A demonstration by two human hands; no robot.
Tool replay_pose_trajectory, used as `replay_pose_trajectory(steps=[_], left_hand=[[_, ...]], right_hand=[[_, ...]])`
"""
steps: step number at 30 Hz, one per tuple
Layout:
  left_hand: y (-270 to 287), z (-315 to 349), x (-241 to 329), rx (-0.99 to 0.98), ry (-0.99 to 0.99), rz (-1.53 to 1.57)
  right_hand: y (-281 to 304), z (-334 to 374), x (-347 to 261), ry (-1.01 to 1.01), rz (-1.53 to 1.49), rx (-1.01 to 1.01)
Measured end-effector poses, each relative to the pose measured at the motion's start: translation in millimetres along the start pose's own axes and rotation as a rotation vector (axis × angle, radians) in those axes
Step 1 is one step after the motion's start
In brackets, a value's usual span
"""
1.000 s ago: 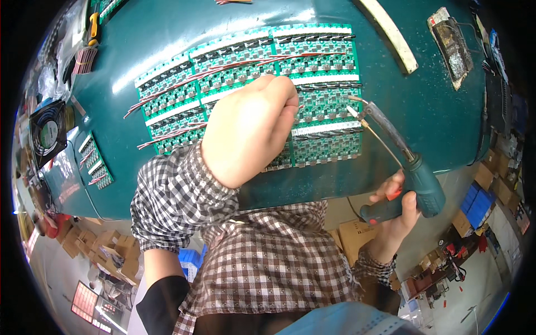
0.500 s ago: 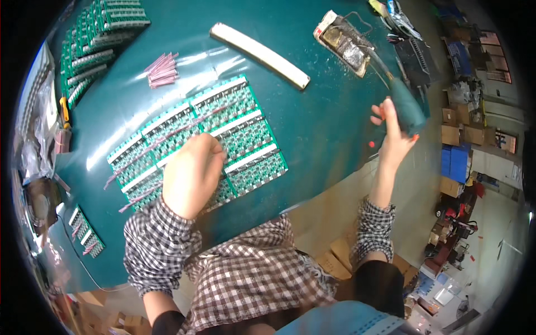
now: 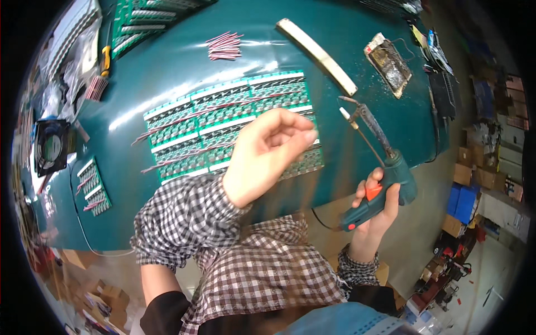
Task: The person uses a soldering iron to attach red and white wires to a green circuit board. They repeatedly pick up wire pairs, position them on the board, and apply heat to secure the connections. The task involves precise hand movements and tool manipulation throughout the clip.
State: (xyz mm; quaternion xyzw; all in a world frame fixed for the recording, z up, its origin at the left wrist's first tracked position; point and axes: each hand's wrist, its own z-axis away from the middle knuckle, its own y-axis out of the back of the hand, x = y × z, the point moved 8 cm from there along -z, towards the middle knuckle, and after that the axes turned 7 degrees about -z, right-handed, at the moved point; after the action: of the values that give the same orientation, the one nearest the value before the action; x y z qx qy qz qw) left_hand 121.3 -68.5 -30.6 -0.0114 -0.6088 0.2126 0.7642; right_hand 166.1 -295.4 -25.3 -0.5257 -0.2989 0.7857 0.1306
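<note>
My right hand (image 3: pixel 386 205) is wrapped round the grip of a dark green soldering gun (image 3: pixel 403 177) with an orange trigger. Its metal tip points up and left, right of a panel of joined green circuit boards (image 3: pixel 173 124). Red and black wires (image 3: pixel 178 118) run in rows across the panel. Over the panel's right part is my left hand (image 3: pixel 267 155), fingers curled and thumb pressed against the forefinger. Whatever that pinch may hold is too small to make out. The hand hides some of the boards beneath it.
Beyond the panel lie a bundle of short red-and-white wires (image 3: pixel 224 47) and a long white bar (image 3: pixel 318 56). A grimy solder tray (image 3: pixel 389 67) sits far right. At left are stacked boards (image 3: pixel 142 27), a yellow-handled screwdriver (image 3: pixel 105 61), a black fan (image 3: pixel 51 146) and a smaller board (image 3: pixel 94 188).
The soldering gun has come away from the solder tray, down and left toward the panel. My left hand has moved right across the boards. The whole view has shifted.
</note>
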Motion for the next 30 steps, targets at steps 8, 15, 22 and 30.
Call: replay_pose_trajectory(steps=[8, 15, 22, 30], left_hand=[[-4.2, 8.1, -8.0, 0.039, 0.069, 0.316], [-0.8, 8.7, -13.7, 0.078, 0.083, 0.402], [-1.9, 7.6, -15.1, 0.063, 0.100, 0.394], [38.6, 17.8, 34.1, 0.262, -0.454, -0.760]], right_hand=[[-11.9, 22.1, 31.4, -0.067, -0.045, -0.015], [-11.6, 28.5, 40.8, -0.066, -0.014, -0.006], [-15.9, 29.8, 39.6, -0.072, -0.026, 0.016], [4.4, 12.4, 18.0, -0.102, 0.052, 0.042]])
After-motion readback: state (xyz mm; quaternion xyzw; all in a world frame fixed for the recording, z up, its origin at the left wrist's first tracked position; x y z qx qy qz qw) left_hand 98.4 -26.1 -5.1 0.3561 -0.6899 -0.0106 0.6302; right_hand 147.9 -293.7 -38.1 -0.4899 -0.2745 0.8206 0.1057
